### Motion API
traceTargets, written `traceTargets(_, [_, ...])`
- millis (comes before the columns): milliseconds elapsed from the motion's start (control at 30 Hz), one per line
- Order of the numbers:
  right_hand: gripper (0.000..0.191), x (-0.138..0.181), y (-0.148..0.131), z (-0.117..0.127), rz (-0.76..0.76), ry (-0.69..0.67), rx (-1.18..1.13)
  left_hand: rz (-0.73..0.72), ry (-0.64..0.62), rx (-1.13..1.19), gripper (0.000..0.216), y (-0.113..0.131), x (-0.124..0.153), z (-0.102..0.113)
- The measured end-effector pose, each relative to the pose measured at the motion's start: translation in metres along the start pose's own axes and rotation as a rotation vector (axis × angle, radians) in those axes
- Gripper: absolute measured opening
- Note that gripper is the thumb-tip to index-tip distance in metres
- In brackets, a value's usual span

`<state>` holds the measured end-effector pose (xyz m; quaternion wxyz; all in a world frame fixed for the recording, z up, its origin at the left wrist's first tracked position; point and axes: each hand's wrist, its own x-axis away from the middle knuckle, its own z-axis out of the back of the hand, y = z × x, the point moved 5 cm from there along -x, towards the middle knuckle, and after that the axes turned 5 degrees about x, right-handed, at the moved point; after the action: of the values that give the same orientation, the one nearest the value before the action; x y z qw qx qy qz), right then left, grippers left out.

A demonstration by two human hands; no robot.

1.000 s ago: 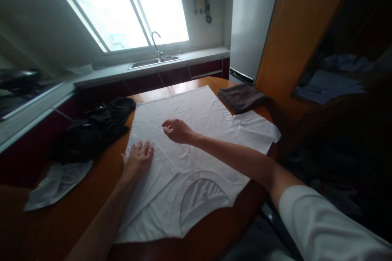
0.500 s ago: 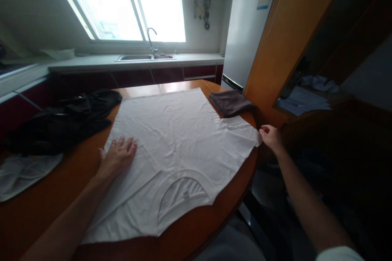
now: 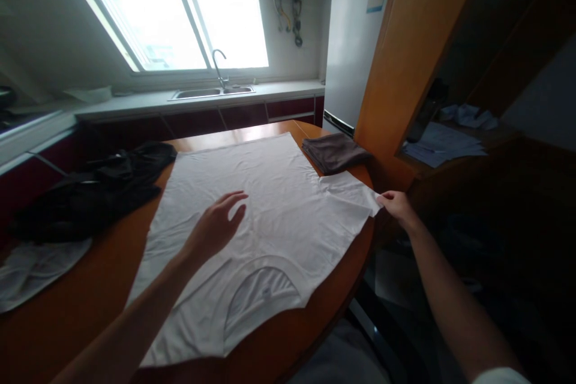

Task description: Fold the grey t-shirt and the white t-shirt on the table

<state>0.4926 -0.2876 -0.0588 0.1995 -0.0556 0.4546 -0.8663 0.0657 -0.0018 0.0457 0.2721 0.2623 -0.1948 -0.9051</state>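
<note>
A white T-shirt (image 3: 288, 210) lies spread over the wooden table (image 3: 108, 252), its neckline toward me and its hem at the far side. Over the middle of the shirt hovers my left hand (image 3: 220, 219), thumb and fingers apart, holding nothing. At the table's right edge my right hand (image 3: 396, 204) pinches the end of the right sleeve and draws it outward. Creases run across that sleeve. The shirt's left sleeve is partly hidden behind my left forearm.
A folded dark brown cloth (image 3: 335, 153) sits by the shirt's far right side. Black clothing (image 3: 99, 186) and a white cloth (image 3: 40, 270) lie at the left. Beyond are a sink (image 3: 198, 93), a fridge (image 3: 353, 42) and papers (image 3: 443, 143) on a shelf.
My left hand has come up off the shirt's left side and moved right, over its middle. My right hand now grips the sleeve end more plainly. The view has shifted slightly.
</note>
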Motion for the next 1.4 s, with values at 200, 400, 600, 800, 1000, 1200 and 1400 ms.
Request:
traceTargets(200, [0.018, 0.031, -0.092, 0.007, 0.340, 0.201, 0.073, -0.008, -0.143, 0.523, 0.032, 0.066, -0.037, -0.078])
traceTargets(400, [0.018, 0.104, -0.183, -0.061, 0.593, -0.131, -0.017, 0.306, -0.252, 1.053, 0.051, 0.055, -0.050, -0.131])
traceTargets(600, [0.023, 0.126, -0.209, -0.121, 0.709, -0.714, -0.130, 0.306, -0.155, 1.188, 0.075, 0.042, -0.037, -0.130])
traceTargets(800, [0.020, 0.015, -0.203, -0.130, 0.474, -0.337, -0.199, 0.165, -0.157, 0.947, 0.038, 0.041, -0.034, -0.136])
traceTargets(1000, [0.024, -0.018, -0.180, -0.163, 0.596, -0.370, -0.212, 0.036, -0.159, 0.812, 0.060, 0.044, -0.034, -0.139])
traceTargets(1200, [0.028, -0.016, -0.154, -0.180, 0.711, -0.447, -0.051, -0.054, -0.142, 0.613, 0.066, 0.058, -0.036, -0.123])
traceTargets(1400, [0.028, -0.016, -0.152, -0.178, 0.691, -0.475, -0.061, 0.007, -0.230, 0.309, 0.053, 0.061, -0.027, -0.116])
